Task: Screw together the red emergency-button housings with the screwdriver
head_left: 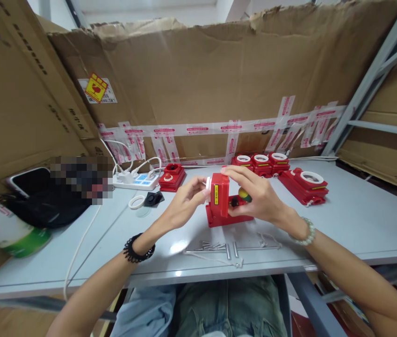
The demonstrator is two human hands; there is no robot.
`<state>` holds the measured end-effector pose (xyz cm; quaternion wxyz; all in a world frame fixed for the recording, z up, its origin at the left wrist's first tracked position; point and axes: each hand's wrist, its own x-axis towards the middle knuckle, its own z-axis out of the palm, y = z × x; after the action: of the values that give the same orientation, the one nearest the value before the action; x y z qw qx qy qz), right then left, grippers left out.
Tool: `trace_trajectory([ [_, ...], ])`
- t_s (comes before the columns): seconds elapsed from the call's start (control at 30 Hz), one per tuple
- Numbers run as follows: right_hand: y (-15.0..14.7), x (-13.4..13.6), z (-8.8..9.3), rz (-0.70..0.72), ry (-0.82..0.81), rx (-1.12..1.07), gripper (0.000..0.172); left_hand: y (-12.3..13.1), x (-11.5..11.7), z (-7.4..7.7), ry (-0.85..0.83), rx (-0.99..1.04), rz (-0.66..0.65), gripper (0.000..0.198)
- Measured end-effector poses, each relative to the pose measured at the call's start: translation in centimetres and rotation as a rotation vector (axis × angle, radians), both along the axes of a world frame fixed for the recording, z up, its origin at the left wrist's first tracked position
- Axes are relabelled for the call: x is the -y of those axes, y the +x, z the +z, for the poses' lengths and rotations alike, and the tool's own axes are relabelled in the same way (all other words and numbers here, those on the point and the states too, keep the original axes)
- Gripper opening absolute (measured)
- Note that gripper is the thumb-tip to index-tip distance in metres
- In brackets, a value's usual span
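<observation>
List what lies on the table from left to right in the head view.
White-and-green bottle → black pouch → white ring → power strip → red box with open top → left hand → red box being held → right hand → large red box with white ring.

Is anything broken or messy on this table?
Yes: the cardboard wall behind the table has a ragged, torn top edge and is patched with crooked tape strips. Small metal screws lie scattered loose near the table's front edge.
</observation>
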<state>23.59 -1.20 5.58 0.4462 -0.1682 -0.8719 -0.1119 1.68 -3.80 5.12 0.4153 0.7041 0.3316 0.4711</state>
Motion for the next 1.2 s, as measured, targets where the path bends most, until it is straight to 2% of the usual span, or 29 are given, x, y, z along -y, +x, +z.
trace_trajectory([
  [0.13, -0.5, 0.1, -0.1, -0.069, 0.139, 0.054, 0.059, 0.4, -0.1, -0.4, -0.163, 0.036, 0.016, 0.043],
  [0.3, -0.3, 0.4, -0.1, -0.119, 0.303, 0.172, 0.053, 0.9, -0.1, -0.4, -0.391, 0.097, -0.094, 0.049],
  [0.4, 0.1, 0.7, 0.1, -0.126, 0.350, 0.203, 0.052, 0.2, -0.7, 0.0, -0.482, 0.087, -0.041, 0.049],
  [0.47, 0.2, 0.8, 0.4, -0.131, 0.327, 0.164, 0.052, -1.5, -1.2, 0.4, -0.397, -0.021, 0.074, 0.051],
  [0.5, 0.3, 0.8, 0.5, -0.131, 0.301, 0.136, 0.053, -2.8, -1.4, 0.5, -0.289, -0.116, 0.177, 0.050],
  [0.57, 0.3, 0.8, 0.7, -0.123, 0.234, 0.089, 0.055, -6.3, -1.7, 0.5, -0.070, -0.407, 0.463, 0.047],
  [0.6, 0.4, 0.8, 0.8, -0.119, 0.200, 0.074, 0.056, -8.4, -1.8, 0.3, -0.026, -0.589, 0.599, 0.050],
  [0.63, 0.4, 0.7, 0.8, -0.116, 0.171, 0.062, 0.057, -10.6, -1.9, 0.0, -0.005, -0.763, 0.718, 0.054],
  [0.7, 0.4, 0.7, 0.8, -0.110, 0.135, 0.053, 0.058, -14.9, -2.3, -1.0, -0.016, -1.039, 0.858, 0.061],
  [0.77, 0.3, 0.6, 0.7, -0.105, 0.114, 0.054, 0.058, -18.3, -2.8, -2.3, -0.116, -1.202, 0.910, 0.065],
  [0.87, 0.2, 0.7, 0.6, -0.093, 0.088, 0.055, 0.059, -21.1, -3.6, -3.9, -0.185, -1.291, 0.889, 0.069],
  [1.0, 0.5, 0.7, 0.7, -0.087, 0.027, 0.041, 0.063, -21.2, -4.0, -4.5, -0.217, -1.297, 0.793, 0.063],
  [1.07, 0.7, 0.6, 0.8, -0.068, -0.027, -0.007, 0.068, -20.0, -3.7, -3.9, -0.196, -1.295, 0.768, 0.068],
  [1.13, 0.9, 0.4, 0.9, -0.054, -0.107, -0.092, 0.071, -17.5, -2.8, -2.8, -0.094, -1.252, 0.732, 0.072],
  [1.2, 1.0, 0.3, 0.9, -0.049, -0.226, -0.183, 0.070, -13.9, -1.6, -1.5, 0.178, -1.014, 0.534, 0.069],
])
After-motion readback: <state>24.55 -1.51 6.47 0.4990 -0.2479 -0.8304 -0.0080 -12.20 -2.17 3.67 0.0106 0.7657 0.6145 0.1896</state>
